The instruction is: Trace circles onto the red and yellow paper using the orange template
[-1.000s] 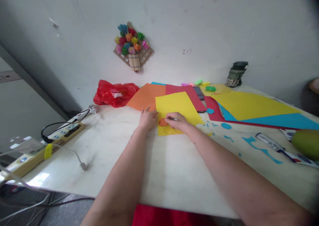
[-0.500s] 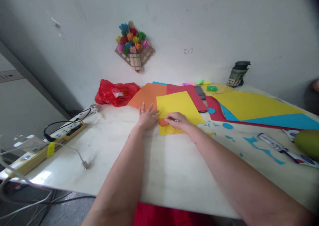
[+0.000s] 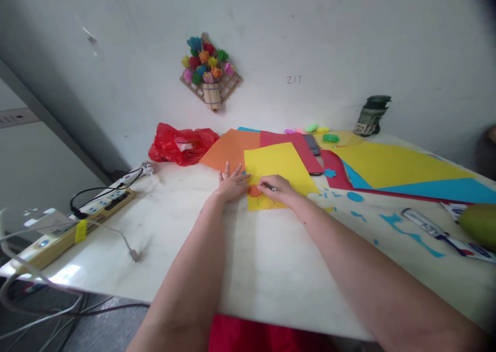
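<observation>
A yellow sheet of paper (image 3: 276, 161) lies on the table, with circle outlines drawn along its lower edge. On its lower left rests a small orange disc (image 3: 254, 190). My right hand (image 3: 279, 187) is closed around a dark pen (image 3: 268, 186), its tip at the right side of the disc. With fingers spread, my left hand (image 3: 232, 183) lies flat at the sheet's left edge, its fingertips beside the disc. Behind the yellow sheet are an orange sheet (image 3: 228, 149) and a red sheet (image 3: 276, 137).
To the right lie blue paper scraps (image 3: 411, 233), a blue disc (image 3: 355, 197), glue tubes (image 3: 422, 223) and more coloured sheets (image 3: 403, 163). A red plastic bag (image 3: 170, 145) and a power strip (image 3: 104, 207) with cables are on the left. A dark green bottle (image 3: 372, 115) stands at the back.
My left hand has shifted slightly, its fingers spread a little differently beside the disc. My right hand stays almost in place with the pen at the disc's edge.
</observation>
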A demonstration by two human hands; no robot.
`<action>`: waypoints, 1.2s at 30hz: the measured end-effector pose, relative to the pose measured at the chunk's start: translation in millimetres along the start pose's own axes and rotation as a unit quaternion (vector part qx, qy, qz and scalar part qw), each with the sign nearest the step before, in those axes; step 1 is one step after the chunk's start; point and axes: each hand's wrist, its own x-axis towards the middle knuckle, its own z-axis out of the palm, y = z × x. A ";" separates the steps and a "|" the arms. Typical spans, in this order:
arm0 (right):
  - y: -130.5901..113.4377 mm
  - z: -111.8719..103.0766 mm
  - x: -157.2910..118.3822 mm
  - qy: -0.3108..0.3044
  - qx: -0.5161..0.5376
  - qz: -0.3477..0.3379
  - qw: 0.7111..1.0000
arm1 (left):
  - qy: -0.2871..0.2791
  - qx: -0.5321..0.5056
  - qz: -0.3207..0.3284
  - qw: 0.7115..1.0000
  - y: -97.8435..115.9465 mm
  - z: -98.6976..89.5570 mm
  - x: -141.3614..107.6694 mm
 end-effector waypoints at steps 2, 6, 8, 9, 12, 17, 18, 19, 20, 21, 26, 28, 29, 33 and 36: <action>0.0 0.2 -0.3 0.003 -0.002 -0.004 1.000 | -0.009 -0.001 0.002 1.000 0.3 -1.6 -0.5; 0.4 0.6 -0.1 0.004 -0.001 -0.005 1.000 | -0.002 0.007 0.005 1.000 -2.8 -2.9 -1.2; 0.4 0.6 0.2 0.003 -0.001 -0.005 1.000 | 0.001 0.008 0.005 1.000 -4.8 -3.0 -1.1; 0.3 0.6 0.3 0.002 -0.001 -0.005 1.000 | 0.000 0.006 0.005 1.000 -5.5 -3.1 -1.0; -0.5 0.0 0.0 0.000 0.000 -0.004 1.000 | -0.012 -0.002 0.006 1.000 -6.1 -3.9 -0.9; -2.2 -1.4 -1.5 0.001 -0.005 -0.007 1.000 | -0.021 -0.012 0.005 1.000 -4.6 -6.2 -1.7; -2.2 -1.4 -1.5 0.000 -0.006 -0.008 1.000 | -0.024 -0.014 0.003 1.000 -4.1 -6.6 -2.0; -2.1 -1.4 -1.5 0.001 -0.008 -0.008 1.000 | -0.028 -0.015 -0.001 1.000 -3.6 -7.1 -2.2; -2.0 -1.3 -1.4 0.000 -0.009 -0.007 1.000 | -0.031 -0.016 -0.006 0.999 -3.1 -7.4 -2.4; -1.9 -1.2 -1.2 -0.001 -0.010 -0.006 1.000 | -0.034 -0.016 -0.013 0.999 -2.7 -7.5 -2.6; -2.0 -0.8 -0.7 -0.006 -0.014 0.001 1.000 | -0.025 -0.013 -0.021 0.999 -2.6 -5.2 -2.1; -1.8 -1.0 -0.7 -0.006 -0.015 0.003 1.000 | -0.022 -0.016 -0.016 0.999 -3.5 -4.2 -1.9; -1.7 -1.1 -0.7 -0.006 -0.015 0.002 1.000 | -0.022 -0.017 -0.015 1.000 -3.9 -4.0 -1.9; -0.9 -0.9 -0.4 -0.004 -0.013 -0.002 1.000 | -0.024 -0.018 -0.010 0.999 -4.1 -4.3 -2.9; -0.2 0.2 0.0 -0.001 -0.012 -0.002 1.000 | -0.019 -0.011 -0.011 1.000 -2.6 -3.5 -3.6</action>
